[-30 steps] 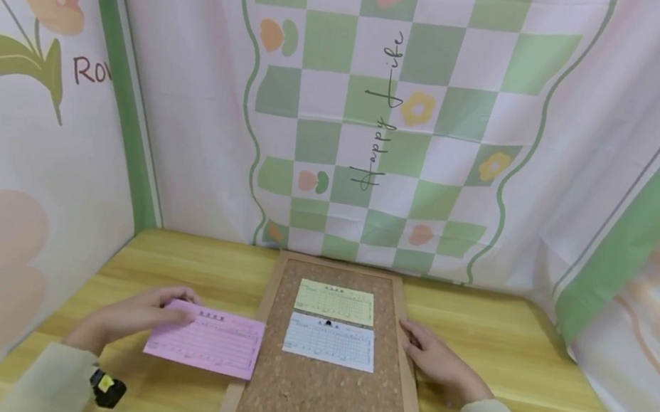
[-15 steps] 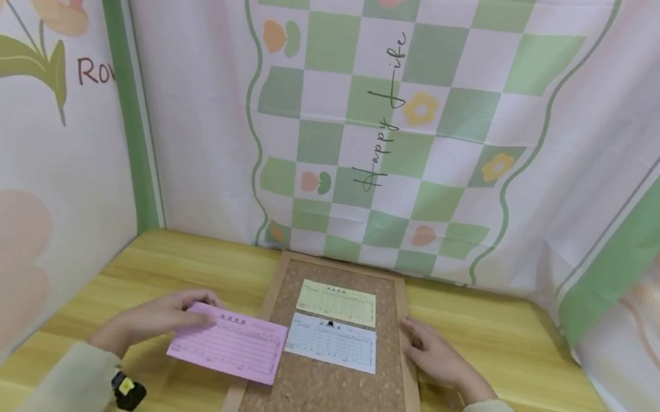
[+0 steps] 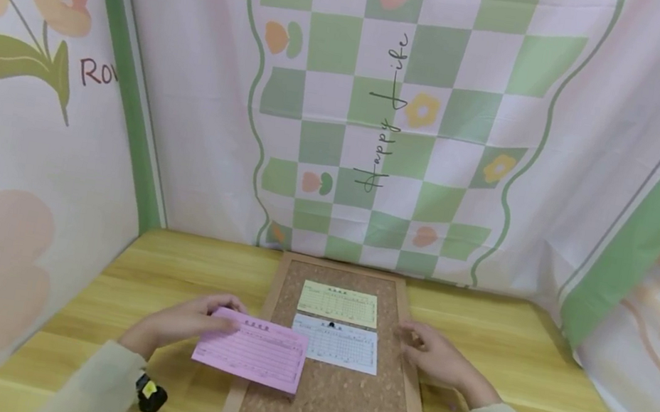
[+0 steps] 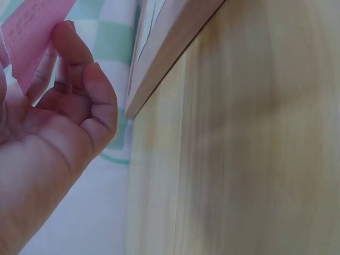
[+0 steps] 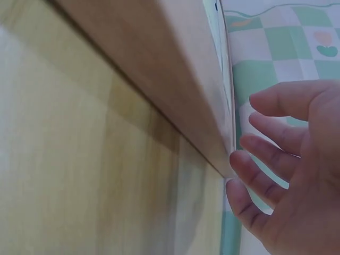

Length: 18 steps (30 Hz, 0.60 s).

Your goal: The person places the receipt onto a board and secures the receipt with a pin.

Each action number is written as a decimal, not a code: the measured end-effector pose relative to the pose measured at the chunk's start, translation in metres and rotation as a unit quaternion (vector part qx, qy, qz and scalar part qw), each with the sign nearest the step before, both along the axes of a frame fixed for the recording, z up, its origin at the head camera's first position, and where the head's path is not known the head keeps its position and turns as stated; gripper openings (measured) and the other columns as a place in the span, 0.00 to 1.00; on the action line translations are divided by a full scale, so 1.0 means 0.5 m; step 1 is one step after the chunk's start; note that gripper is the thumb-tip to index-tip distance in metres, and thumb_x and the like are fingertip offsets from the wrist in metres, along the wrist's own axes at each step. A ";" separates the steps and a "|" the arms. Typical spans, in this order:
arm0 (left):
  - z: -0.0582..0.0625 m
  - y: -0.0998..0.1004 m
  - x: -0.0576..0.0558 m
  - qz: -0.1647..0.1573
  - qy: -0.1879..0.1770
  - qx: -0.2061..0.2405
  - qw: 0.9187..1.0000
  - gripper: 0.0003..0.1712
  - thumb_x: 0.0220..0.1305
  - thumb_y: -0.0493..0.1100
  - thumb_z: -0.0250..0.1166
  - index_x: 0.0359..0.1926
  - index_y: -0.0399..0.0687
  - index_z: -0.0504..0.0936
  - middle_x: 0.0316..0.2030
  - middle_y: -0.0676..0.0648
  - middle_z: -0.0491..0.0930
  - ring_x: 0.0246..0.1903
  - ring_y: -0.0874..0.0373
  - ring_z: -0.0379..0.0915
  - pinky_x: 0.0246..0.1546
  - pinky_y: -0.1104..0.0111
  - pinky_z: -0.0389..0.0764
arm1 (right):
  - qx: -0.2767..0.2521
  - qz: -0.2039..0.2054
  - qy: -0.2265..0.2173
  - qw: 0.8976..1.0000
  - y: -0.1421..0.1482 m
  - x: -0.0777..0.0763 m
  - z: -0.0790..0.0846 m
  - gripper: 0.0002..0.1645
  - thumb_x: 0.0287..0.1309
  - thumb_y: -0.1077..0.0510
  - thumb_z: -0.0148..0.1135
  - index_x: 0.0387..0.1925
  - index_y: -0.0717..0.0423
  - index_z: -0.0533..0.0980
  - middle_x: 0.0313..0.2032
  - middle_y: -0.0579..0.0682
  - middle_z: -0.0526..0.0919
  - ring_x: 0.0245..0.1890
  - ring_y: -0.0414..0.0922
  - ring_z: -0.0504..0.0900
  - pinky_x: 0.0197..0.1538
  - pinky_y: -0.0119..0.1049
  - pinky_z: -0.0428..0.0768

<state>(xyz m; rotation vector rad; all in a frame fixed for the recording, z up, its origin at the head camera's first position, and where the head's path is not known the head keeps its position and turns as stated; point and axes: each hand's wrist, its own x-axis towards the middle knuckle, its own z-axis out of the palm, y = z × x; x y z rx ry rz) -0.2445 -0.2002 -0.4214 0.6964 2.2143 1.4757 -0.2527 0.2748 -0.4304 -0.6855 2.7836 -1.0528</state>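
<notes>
Between thumb and fingers, my left hand pinches a pink paper form by its upper left part. In the head view the form overlaps the left frame of a cork board and the left edge of a pale blue form. Above the blue form, a yellow form lies on the cork. A small black pin or clip sits where those two meet. My right hand is by the board's right frame, its fingers spread and loosely bent with nothing in them.
The cork board's wooden frame stands raised above the yellow wood-grain table. A checkered curtain hangs behind the table. Printed fabric hangs on the left side.
The left hand has carried the pink form to the right, from beside the board to over its left part. The right hand has lifted slightly from the board's right frame.
</notes>
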 end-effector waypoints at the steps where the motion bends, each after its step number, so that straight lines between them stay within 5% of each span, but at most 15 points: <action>1: -0.001 0.005 -0.001 -0.002 -0.001 0.000 1.000 0.16 0.72 0.48 0.61 0.55 0.47 0.78 0.50 0.43 0.80 0.46 0.45 0.78 0.49 0.54 0.75 | -0.002 0.008 0.003 1.000 -0.001 0.000 0.001 0.25 0.72 0.62 0.55 0.65 0.70 0.68 0.61 0.67 0.74 0.59 0.65 0.73 0.57 0.59 0.73; 10: -0.010 0.052 0.000 -0.020 -0.013 0.015 1.000 0.16 0.72 0.47 0.61 0.55 0.45 0.77 0.50 0.43 0.80 0.46 0.47 0.78 0.49 0.55 0.75 | -0.014 0.043 -0.020 0.999 -0.019 0.008 0.015 0.23 0.72 0.59 0.56 0.62 0.68 0.72 0.56 0.62 0.78 0.52 0.57 0.78 0.48 0.42 0.78; 18: -0.021 0.082 -0.006 -0.031 -0.023 0.025 0.999 0.15 0.72 0.48 0.61 0.55 0.48 0.78 0.50 0.44 0.81 0.47 0.47 0.79 0.51 0.54 0.75 | -0.011 0.057 -0.019 0.998 -0.049 0.024 0.038 0.21 0.73 0.55 0.55 0.59 0.64 0.76 0.52 0.57 0.81 0.51 0.54 0.78 0.52 0.50 0.76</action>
